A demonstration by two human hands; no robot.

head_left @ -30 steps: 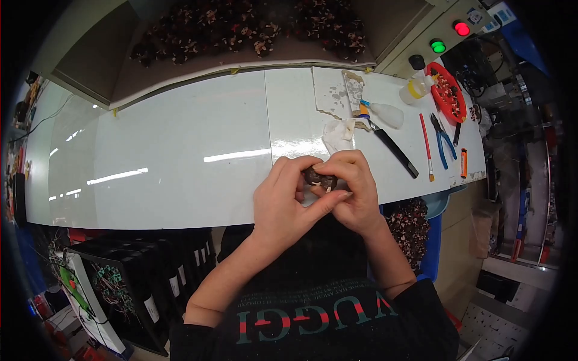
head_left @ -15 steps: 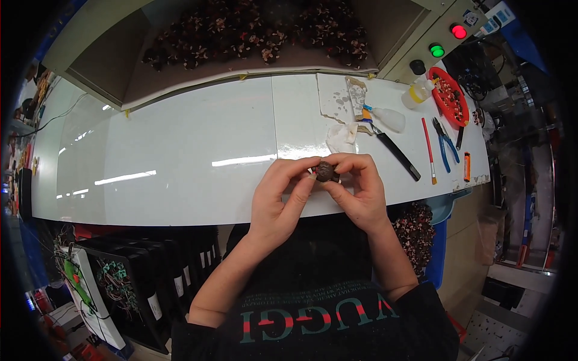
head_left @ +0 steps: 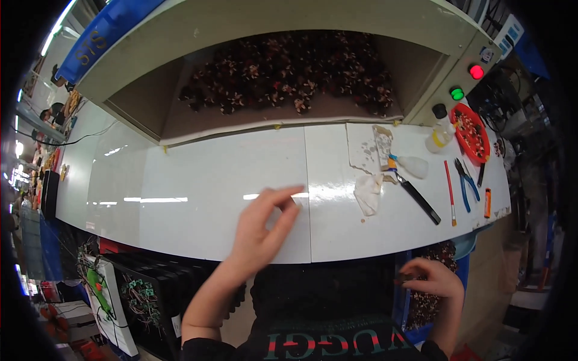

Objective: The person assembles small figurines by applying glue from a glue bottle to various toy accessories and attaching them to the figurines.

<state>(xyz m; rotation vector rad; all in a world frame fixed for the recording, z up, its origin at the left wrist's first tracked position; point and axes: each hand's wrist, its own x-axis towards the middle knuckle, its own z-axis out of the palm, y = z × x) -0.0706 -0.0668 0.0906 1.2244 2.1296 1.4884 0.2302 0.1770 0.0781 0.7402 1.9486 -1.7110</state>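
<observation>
My left hand (head_left: 260, 225) hovers over the white worktable (head_left: 198, 225) near its front edge. Its fingers are stretched out, the thumb stands apart from them, and nothing shows between them. Below the table edge on the right, my right hand (head_left: 435, 279) is over a blue bin (head_left: 401, 304) heaped with small dark brown and pale pieces (head_left: 423, 308). The fingers of that hand are bent round a small dark brown figure (head_left: 406, 278), partly hidden by the fingertips.
A lit-button cabinet (head_left: 430, 75) behind the table holds many similar dark figures (head_left: 283, 72). Rightward lie a crumpled white tissue (head_left: 366, 195), a black-handled knife (head_left: 420, 202), a squeeze bottle (head_left: 413, 166), a red brush (head_left: 449, 189), blue pliers (head_left: 464, 183) and a red tray (head_left: 460, 114).
Both hands held the small dark figure together over the table edge. They have parted: the right hand moved down and right to the bin, the left let go. The head view has shifted.
</observation>
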